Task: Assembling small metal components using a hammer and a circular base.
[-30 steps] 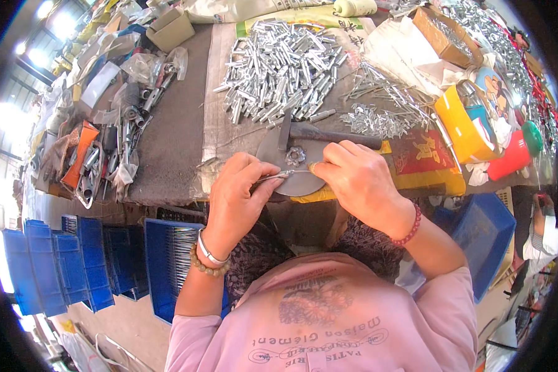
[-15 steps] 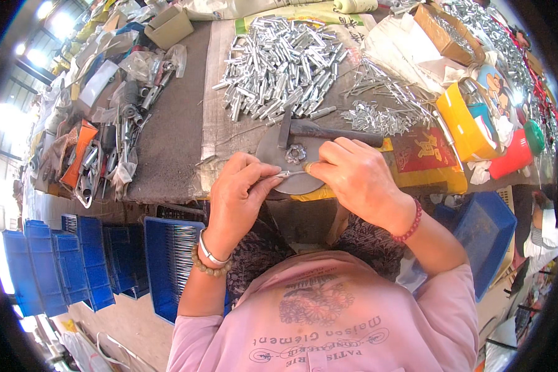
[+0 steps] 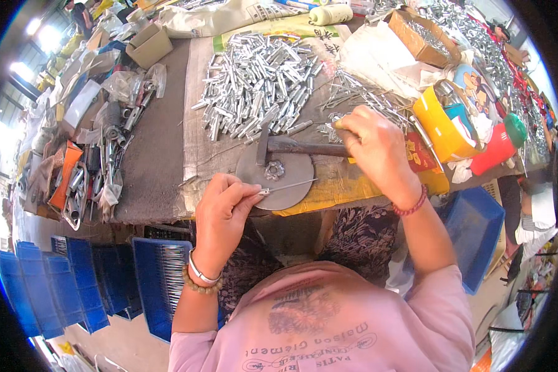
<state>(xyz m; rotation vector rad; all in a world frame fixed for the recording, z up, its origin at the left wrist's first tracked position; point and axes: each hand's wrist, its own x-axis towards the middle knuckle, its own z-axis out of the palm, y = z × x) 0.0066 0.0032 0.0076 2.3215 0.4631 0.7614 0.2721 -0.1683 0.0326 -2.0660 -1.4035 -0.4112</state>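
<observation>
My left hand point(image 3: 218, 208) pinches a thin metal rod point(image 3: 297, 184) near its left end, where a small silvery fitting shows at the fingertips. The rod points right, above a round grey metal disc point(image 3: 294, 197) at the table's front edge. On the disc sits a small flower-shaped metal piece point(image 3: 274, 170). A hammer point(image 3: 304, 146) lies across the disc's far side, its handle running under my right hand point(image 3: 378, 149). That hand has its fingertips pinched together beside a small heap of short metal parts point(image 3: 326, 129); whatever they hold is too small to make out.
A big pile of metal tubes point(image 3: 257, 87) lies beyond the disc, with thin rods point(image 3: 369, 96) right of it. A yellow container point(image 3: 443, 124) and a red one point(image 3: 496, 153) stand at right. Tools point(image 3: 108, 136) crowd the left; blue bins point(image 3: 161, 279) are below.
My right hand has left the rod and moved away and to the right, to the small parts. The left hand keeps the rod, now fully exposed. The view has shifted slightly.
</observation>
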